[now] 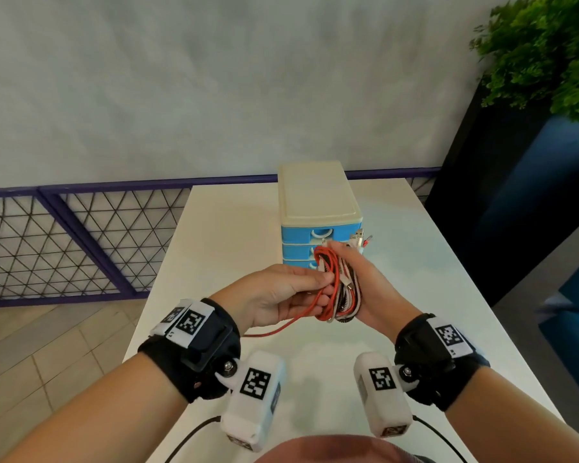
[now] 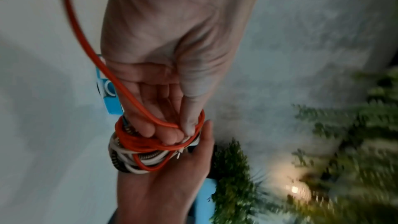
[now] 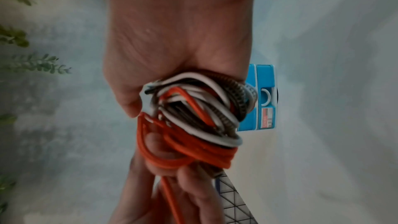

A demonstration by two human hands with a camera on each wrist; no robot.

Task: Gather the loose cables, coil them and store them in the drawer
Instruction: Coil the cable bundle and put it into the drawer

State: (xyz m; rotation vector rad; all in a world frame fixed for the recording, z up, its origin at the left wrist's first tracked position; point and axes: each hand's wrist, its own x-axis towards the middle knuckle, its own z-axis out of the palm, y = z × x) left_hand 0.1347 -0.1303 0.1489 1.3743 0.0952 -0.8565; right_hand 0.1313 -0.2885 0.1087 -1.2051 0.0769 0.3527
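A coil of red, white and braided cables (image 1: pixel 340 289) lies in my right hand (image 1: pixel 365 282), whose fingers curl round it; plug ends (image 1: pixel 360 237) stick out at the top. In the right wrist view the same cable bundle (image 3: pixel 200 117) fills the palm. My left hand (image 1: pixel 291 292) pinches the red cable (image 2: pixel 133 103) against the coil, with its loose tail (image 1: pixel 271 332) trailing down to the white table (image 1: pixel 221 248). Behind the hands stands the small drawer unit (image 1: pixel 318 202), cream on top with blue drawers (image 1: pixel 298 237), all closed.
A purple-framed mesh railing (image 1: pixel 81 242) runs along the left beyond the table. At the right stands a dark planter (image 1: pixel 502 195) with a green plant (image 1: pixel 549 55). Tiled floor (image 1: pixel 47 355) lies left of the table.
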